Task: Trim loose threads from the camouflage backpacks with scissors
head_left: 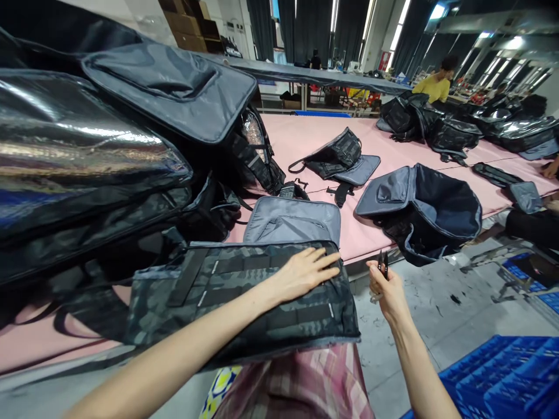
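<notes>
Brt bkgd windows (400,28), glare on foil (91,131), edges dist.

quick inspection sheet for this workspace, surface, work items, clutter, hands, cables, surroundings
surface: pink table, partly covered by bags
job's things: camouflage bag at the near edge; black snips
clutter: large silver-lined bag at left, open bag at right, others beyond
hands: left hand spread on the camouflage bag; right hand holds the snips
cables: thin dark line on the table, cable or thread unclear
surroundings: blue crates lower right; person in yellow farther back
</notes>
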A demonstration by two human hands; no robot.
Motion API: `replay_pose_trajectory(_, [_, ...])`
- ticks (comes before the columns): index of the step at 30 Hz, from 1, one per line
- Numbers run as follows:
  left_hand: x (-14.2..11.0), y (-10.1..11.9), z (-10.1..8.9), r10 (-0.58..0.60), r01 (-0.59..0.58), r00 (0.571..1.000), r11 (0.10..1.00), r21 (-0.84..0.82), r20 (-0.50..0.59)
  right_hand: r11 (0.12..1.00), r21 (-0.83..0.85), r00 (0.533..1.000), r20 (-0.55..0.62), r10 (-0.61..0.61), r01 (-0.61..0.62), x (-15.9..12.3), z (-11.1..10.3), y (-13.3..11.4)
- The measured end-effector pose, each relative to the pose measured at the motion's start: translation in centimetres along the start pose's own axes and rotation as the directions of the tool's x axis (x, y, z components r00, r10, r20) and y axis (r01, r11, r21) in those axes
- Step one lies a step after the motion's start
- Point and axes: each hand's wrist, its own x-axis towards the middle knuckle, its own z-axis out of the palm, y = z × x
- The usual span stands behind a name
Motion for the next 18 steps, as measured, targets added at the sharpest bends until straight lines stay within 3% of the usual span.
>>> replay_pose_trajectory(3, [-3.4, -1.7, -3.1, -0.235, 0.237, 0.966, 0.972, 0.006, -0.106, 0.999, -0.028, 0.999, -0.026, -0.025, 0.024, 0.1, -0.8, -0.4])
replay_pose_trajectory(5, [-7.6, -3.1, -5.4, -0.449, 0.455, 0.863, 0.890, -0.032, -0.229, 0.996, -0.076, 0.997, -0.044, -0.055, 0.052, 0.6, -1.1, -0.8])
replay_pose_trajectory(6, [-10.1, -3.8, -6.5, -0.549, 0.558, 0.789, 0.828, -0.053, -0.277, 0.991, -0.115, 0.996, -0.049, -0.080, 0.074, 1.1, -1.1, -1.0])
replay_pose_trajectory(7, [-12.8, -4.4, -7.3, -0.665, 0.674, 0.688, 0.734, -0.086, -0.289, 0.981, -0.165, 0.992, -0.051, -0.112, 0.103, 1.7, -0.8, -1.2])
replay_pose_trajectory(8, [-15.4, -4.8, -7.9, -0.781, 0.779, 0.560, 0.610, -0.146, -0.276, 0.966, -0.224, 0.988, -0.043, -0.146, 0.133, 2.4, -0.4, -1.3])
replay_pose_trajectory(10, [-20.1, -5.0, -8.3, -0.962, 0.907, 0.180, 0.243, -0.344, -0.205, 0.915, -0.346, 0.976, 0.009, -0.216, 0.206, 4.2, 1.3, -1.4])
replay_pose_trajectory(11, [-21.9, -4.8, -8.1, -0.994, 0.878, -0.023, 0.031, -0.477, -0.108, 0.882, -0.400, 0.968, 0.067, -0.243, 0.250, 5.1, 2.4, -1.3])
replay_pose_trajectory(12, [-23.3, -4.4, -7.6, -0.981, 0.770, -0.193, -0.168, -0.616, 0.026, 0.845, -0.447, 0.956, 0.143, -0.257, 0.294, 5.9, 3.7, -1.1])
replay_pose_trajectory(13, [-24.4, -3.9, -6.9, -0.936, 0.592, -0.311, -0.326, -0.737, 0.164, 0.806, -0.488, 0.940, 0.230, -0.251, 0.334, 6.5, 4.9, -0.8])
replay_pose_trajectory(14, [-25.2, -3.5, -6.0, -0.868, 0.372, -0.407, -0.443, -0.816, 0.285, 0.765, -0.527, 0.921, 0.318, -0.227, 0.370, 7.1, 6.1, -0.4])
replay_pose_trajectory(15, [-25.8, -3.2, -5.2, -0.831, 0.277, -0.450, -0.477, -0.834, 0.326, 0.721, -0.563, 0.897, 0.397, -0.193, 0.404, 7.5, 7.0, 0.0])
replay_pose_trajectory(18, [-27.1, -2.9, -3.2, -0.766, 0.163, -0.546, -0.495, -0.854, 0.340, 0.630, -0.630, 0.857, 0.502, -0.114, 0.453, 8.1, 8.1, 0.9])
